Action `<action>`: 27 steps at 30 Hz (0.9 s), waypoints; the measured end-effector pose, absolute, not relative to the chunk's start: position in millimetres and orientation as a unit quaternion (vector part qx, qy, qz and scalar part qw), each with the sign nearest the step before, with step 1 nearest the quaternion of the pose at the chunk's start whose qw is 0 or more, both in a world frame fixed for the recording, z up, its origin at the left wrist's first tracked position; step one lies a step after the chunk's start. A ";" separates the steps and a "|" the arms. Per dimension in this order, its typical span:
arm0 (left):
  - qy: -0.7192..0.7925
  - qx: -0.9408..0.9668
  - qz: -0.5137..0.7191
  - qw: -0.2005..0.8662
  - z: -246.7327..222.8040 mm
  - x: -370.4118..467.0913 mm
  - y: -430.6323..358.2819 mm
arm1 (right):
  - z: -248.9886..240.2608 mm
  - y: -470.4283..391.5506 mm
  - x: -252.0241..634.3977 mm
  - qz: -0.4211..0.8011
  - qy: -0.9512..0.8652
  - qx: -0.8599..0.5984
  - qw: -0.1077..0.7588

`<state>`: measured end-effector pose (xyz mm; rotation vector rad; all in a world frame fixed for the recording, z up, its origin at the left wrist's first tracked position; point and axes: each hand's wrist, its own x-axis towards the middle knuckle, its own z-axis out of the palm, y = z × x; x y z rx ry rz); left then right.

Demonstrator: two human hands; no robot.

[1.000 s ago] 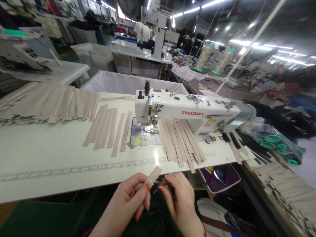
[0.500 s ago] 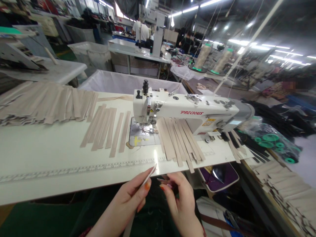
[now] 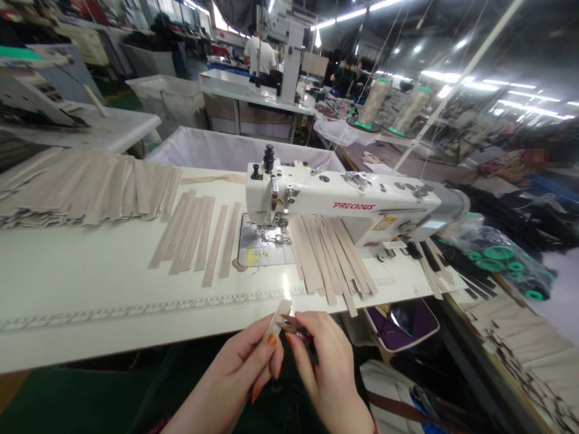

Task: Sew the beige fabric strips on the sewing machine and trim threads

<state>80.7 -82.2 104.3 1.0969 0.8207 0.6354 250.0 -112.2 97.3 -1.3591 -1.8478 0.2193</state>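
Note:
My left hand (image 3: 246, 361) pinches a beige fabric strip (image 3: 283, 308) between thumb and fingers, with the strip's end sticking up past the fingertips. Closed around a small pair of thread snips (image 3: 293, 325), my right hand (image 3: 328, 355) brings the blades up to the strip's edge. Both hands are over my lap at the table's front edge. Beyond them stands a white sewing machine (image 3: 348, 199), and several beige strips (image 3: 323, 253) lie under its arm. More loose strips (image 3: 192, 235) lie left of the needle plate (image 3: 256, 250).
A large pile of beige strips (image 3: 94, 187) covers the table's back left. A ruler tape (image 3: 149, 313) runs along the front. On the right are a purple-lined tray (image 3: 407, 328), a bag of green-ended spools (image 3: 497, 256) and more strips (image 3: 529, 349). Other people work farther back.
The strip in my left hand has turned from edge-on to show its flat face. My right hand has moved left, bringing the snips against the strip.

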 end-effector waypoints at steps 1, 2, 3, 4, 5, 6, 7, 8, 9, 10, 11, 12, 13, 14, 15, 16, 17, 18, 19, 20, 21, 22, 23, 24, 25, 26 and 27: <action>0.376 0.499 0.288 0.726 104.6 80.9 -82.1 | 97.1 -112.4 249.5 0.086 -0.733 -0.538 0.407; 0.379 0.497 0.287 0.726 104.7 81.1 -82.0 | 96.8 -112.7 248.7 0.088 -0.732 -0.539 0.408; 0.381 0.496 0.286 0.726 104.6 81.3 -82.0 | 96.2 -113.2 247.8 0.093 -0.729 -0.539 0.411; 0.380 0.495 0.281 0.729 104.3 81.4 -82.1 | 95.5 -114.1 247.0 0.103 -0.722 -0.540 0.420; 0.376 0.496 0.272 0.733 103.8 81.6 -82.4 | 94.6 -115.2 246.3 0.122 -0.708 -0.543 0.434; 0.368 0.496 0.261 0.741 103.1 81.8 -82.9 | 93.7 -116.5 246.0 0.145 -0.688 -0.547 0.454; 0.358 0.495 0.248 0.752 102.3 82.0 -83.5 | 92.9 -117.9 246.2 0.167 -0.662 -0.552 0.479; 0.349 0.492 0.236 0.762 101.4 82.2 -84.1 | 92.3 -119.1 247.0 0.181 -0.634 -0.557 0.505; 0.345 0.486 0.228 0.770 100.7 82.3 -84.8 | 92.1 -119.9 248.4 0.186 -0.612 -0.562 0.524; 0.345 0.476 0.227 0.776 100.2 82.3 -85.2 | 92.2 -120.2 250.1 0.183 -0.602 -0.565 0.533; 0.350 0.464 0.232 0.780 100.0 82.0 -85.5 | 92.5 -120.0 252.2 0.175 -0.605 -0.566 0.532; 0.356 0.453 0.239 0.782 99.9 81.6 -85.6 | 92.9 -119.2 254.3 0.164 -0.619 -0.563 0.522; 0.363 0.444 0.246 0.781 100.0 81.0 -85.5 | 93.3 -118.2 256.2 0.156 -0.640 -0.558 0.504; 0.367 0.437 0.253 0.781 100.1 80.3 -85.3 | 93.5 -117.0 257.7 0.149 -0.663 -0.552 0.483; 0.366 0.436 0.258 0.780 100.0 79.6 -85.1 | 93.4 -116.0 258.9 0.143 -0.682 -0.546 0.465; 0.364 0.440 0.260 0.779 99.8 79.1 -84.8 | 93.1 -115.3 259.6 0.134 -0.696 -0.542 0.451; 0.362 0.447 0.260 0.776 99.4 78.9 -84.7 | 92.7 -114.9 259.9 0.125 -0.706 -0.540 0.441; 0.360 0.455 0.259 0.772 99.0 78.8 -84.7 | 92.2 -114.9 259.9 0.118 -0.712 -0.541 0.432; 0.360 0.462 0.259 0.768 98.6 79.0 -84.7 | 91.9 -115.2 259.7 0.112 -0.716 -0.542 0.426; 0.362 0.470 0.258 0.762 98.4 79.3 -84.9 | 91.7 -115.7 259.2 0.108 -0.718 -0.544 0.421; 0.367 0.478 0.257 0.756 98.4 79.8 -85.1 | 91.6 -116.2 258.6 0.105 -0.719 -0.546 0.418; 0.372 0.485 0.256 0.749 98.8 80.2 -85.4 | 91.8 -116.7 257.8 0.104 -0.719 -0.546 0.416; 0.376 0.493 0.255 0.742 99.3 80.6 -85.8 | 91.9 -117.0 256.8 0.104 -0.719 -0.545 0.419; 0.379 0.501 0.252 0.736 99.8 81.0 -86.1 | 92.1 -117.3 255.5 0.109 -0.716 -0.544 0.424; 0.380 0.509 0.248 0.731 100.4 81.3 -86.4 | 92.1 -117.6 254.1 0.119 -0.710 -0.543 0.433; 0.378 0.517 0.243 0.728 100.7 81.6 -86.6 | 91.9 -118.0 252.6 0.135 -0.699 -0.543 0.446; 0.375 0.523 0.236 0.728 100.7 82.0 -86.9 | 91.7 -118.4 251.3 0.157 -0.683 -0.544 0.462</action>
